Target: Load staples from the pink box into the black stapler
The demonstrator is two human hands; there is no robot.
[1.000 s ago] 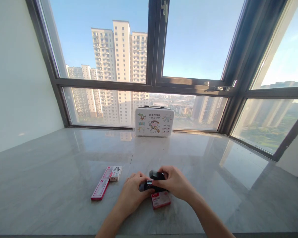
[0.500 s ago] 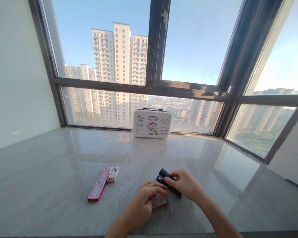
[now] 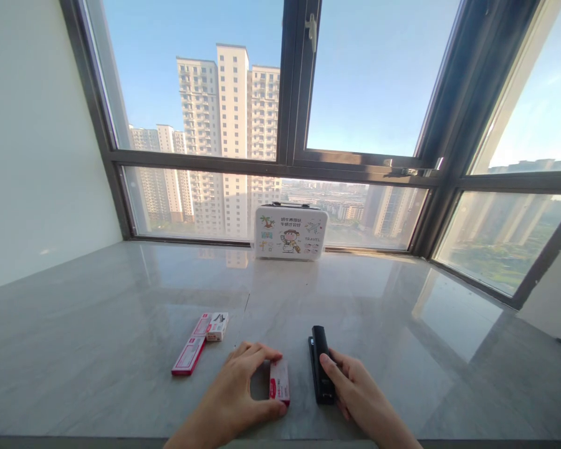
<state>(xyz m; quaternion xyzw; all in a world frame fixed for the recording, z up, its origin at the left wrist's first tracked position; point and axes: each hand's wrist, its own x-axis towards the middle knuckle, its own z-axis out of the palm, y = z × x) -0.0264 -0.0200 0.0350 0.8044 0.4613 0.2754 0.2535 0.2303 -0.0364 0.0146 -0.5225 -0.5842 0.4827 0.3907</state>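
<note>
A black stapler (image 3: 320, 363) lies lengthwise on the grey marble sill (image 3: 98, 324). My right hand (image 3: 355, 396) rests beside its near end, fingers stretched along it and touching it. My left hand (image 3: 236, 399) pinches a small red-and-white staple box (image 3: 279, 381) between thumb and fingers, holding it on its edge just left of the stapler.
A long red staple box (image 3: 188, 356) and a small white-and-red box (image 3: 214, 326) lie to the left. A white cartoon-printed case (image 3: 290, 232) stands against the window at the back. A white wall closes the left side.
The stapler has gone from both hands down onto the sill, turned lengthwise. My left hand has taken the small red box and stood it on edge.
</note>
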